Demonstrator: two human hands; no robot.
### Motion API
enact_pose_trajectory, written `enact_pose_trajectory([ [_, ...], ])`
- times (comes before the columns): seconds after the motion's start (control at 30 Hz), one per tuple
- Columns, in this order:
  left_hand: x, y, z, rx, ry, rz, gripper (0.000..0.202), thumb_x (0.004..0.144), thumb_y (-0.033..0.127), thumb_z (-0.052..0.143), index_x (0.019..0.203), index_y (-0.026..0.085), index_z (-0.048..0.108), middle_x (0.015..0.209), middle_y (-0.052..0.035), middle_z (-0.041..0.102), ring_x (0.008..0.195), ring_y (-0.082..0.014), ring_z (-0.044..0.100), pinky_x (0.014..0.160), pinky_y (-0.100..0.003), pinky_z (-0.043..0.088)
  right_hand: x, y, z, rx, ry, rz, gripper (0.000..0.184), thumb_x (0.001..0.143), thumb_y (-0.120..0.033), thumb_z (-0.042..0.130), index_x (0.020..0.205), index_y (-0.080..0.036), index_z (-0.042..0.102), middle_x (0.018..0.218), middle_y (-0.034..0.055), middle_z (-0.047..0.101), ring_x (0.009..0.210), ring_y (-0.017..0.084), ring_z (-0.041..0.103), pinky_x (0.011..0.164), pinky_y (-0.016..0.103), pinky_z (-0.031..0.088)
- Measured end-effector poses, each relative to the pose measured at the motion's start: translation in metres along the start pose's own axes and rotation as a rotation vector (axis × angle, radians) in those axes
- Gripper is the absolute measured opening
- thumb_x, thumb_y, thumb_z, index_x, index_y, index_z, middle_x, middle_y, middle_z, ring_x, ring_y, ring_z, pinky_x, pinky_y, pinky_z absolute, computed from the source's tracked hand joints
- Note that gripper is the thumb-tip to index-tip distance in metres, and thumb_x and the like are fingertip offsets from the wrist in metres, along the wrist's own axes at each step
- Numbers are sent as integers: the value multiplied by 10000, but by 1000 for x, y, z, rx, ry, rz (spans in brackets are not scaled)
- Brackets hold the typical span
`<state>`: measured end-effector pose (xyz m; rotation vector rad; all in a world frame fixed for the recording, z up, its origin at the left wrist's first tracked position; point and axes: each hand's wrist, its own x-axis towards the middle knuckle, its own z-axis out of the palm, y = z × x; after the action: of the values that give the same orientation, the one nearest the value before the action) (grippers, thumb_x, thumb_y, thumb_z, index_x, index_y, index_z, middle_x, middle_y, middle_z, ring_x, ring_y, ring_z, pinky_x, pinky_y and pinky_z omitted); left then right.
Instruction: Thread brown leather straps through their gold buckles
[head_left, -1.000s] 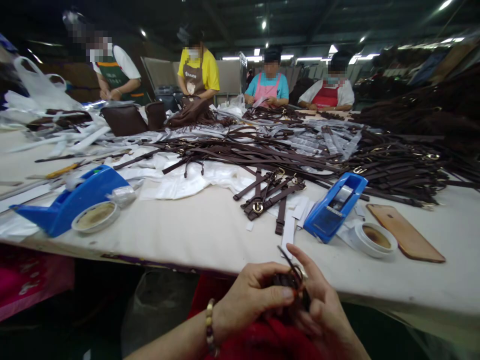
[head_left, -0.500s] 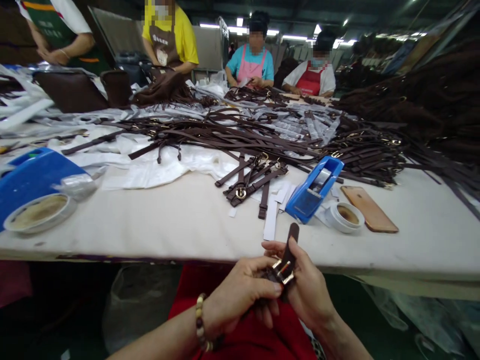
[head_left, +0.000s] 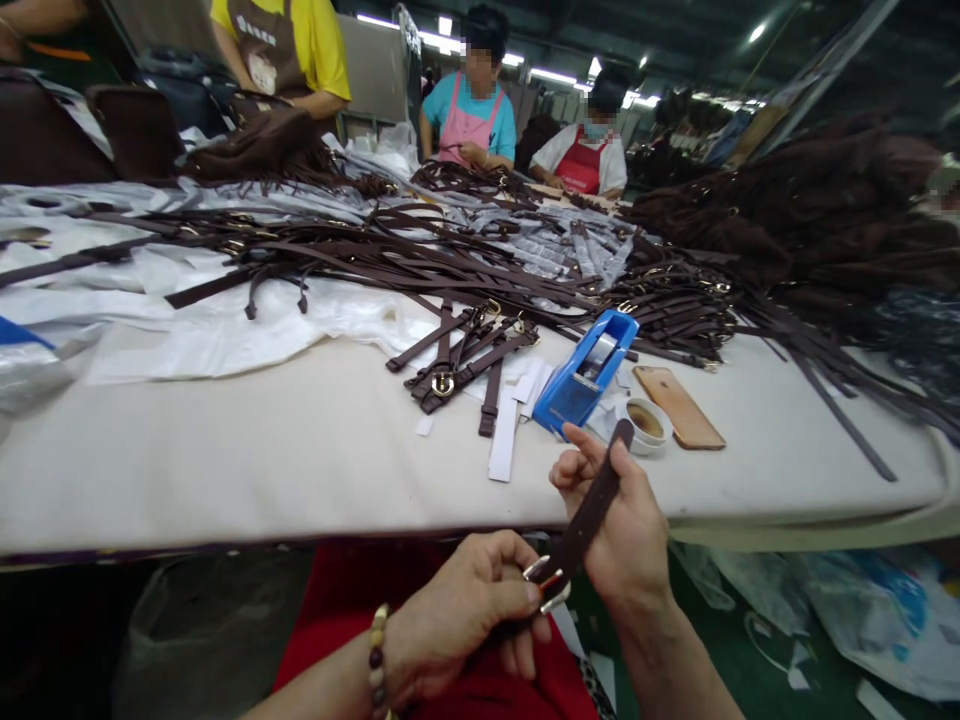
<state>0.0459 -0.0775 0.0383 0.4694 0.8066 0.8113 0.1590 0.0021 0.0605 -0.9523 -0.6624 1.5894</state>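
Note:
Between my hands is a dark brown leather strap (head_left: 591, 510) with a gold-coloured buckle (head_left: 549, 584). My left hand (head_left: 472, 605) pinches the buckle end, below the table's front edge. My right hand (head_left: 619, 530) grips the strap near its rounded tip, thumb against it, and the strap slants up from the buckle toward the tip. Beyond my hands lies a small pile of brown buckled straps (head_left: 465, 360) on the pale table. A blue tape dispenser (head_left: 589, 370) stands just past my right hand, with white paper strips (head_left: 504, 430) beside it.
A roll of tape (head_left: 646, 425) and a gold phone (head_left: 679, 408) lie right of the dispenser. Long brown straps (head_left: 420, 260) heap across the table's middle, with white plastic wrapping (head_left: 247, 330) at left. Several co-workers stand across the table, including one in a pink apron (head_left: 469, 130).
My right hand has moved up and away from my left, and a longer length of strap now shows past the buckle. The view has swung to the right.

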Motion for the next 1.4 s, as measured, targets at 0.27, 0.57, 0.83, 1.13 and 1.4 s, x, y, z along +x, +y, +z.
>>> enact_pose_trajectory([
  [0.27, 8, 1, 4, 32, 100, 13, 242, 651, 306, 647, 720, 113, 519, 478, 10, 533, 302, -35, 377, 310, -120, 260, 2, 1, -4, 88, 73, -122, 310, 769, -358, 507, 862, -104, 658, 555, -11, 500, 551, 98, 466, 606, 216, 444],
  [0.57, 14, 5, 12, 63, 101, 25, 180, 632, 274, 617, 641, 114, 534, 437, 17, 502, 293, -32, 330, 295, -135, 200, -1, -10, -5, 252, -61, -100, 164, 764, -251, 532, 778, -105, 605, 500, -85, 312, 383, 31, 249, 384, 144, 301],
  [0.83, 11, 8, 15, 94, 67, 11, 161, 624, 263, 607, 667, 115, 557, 440, 27, 483, 316, -34, 317, 305, -138, 207, 5, -20, -6, 267, -43, -108, 208, 801, -281, 507, 705, -109, 575, 471, -94, 257, 346, 32, 191, 309, 125, 211],
  [1.13, 15, 5, 18, 118, 94, 5, 154, 628, 267, 589, 655, 124, 539, 436, 23, 483, 306, -38, 306, 300, -154, 182, 7, -25, -7, 293, -35, -97, 252, 850, -270, 446, 696, -109, 565, 461, -95, 240, 333, 29, 202, 309, 114, 227],
  [1.4, 15, 4, 16, 106, 146, 39, 178, 631, 275, 594, 672, 107, 554, 436, 27, 483, 302, -29, 301, 302, -148, 182, -2, -17, 0, 269, -60, -115, 315, 871, -280, 396, 688, -105, 583, 452, -86, 244, 346, 39, 165, 305, 127, 202],
])
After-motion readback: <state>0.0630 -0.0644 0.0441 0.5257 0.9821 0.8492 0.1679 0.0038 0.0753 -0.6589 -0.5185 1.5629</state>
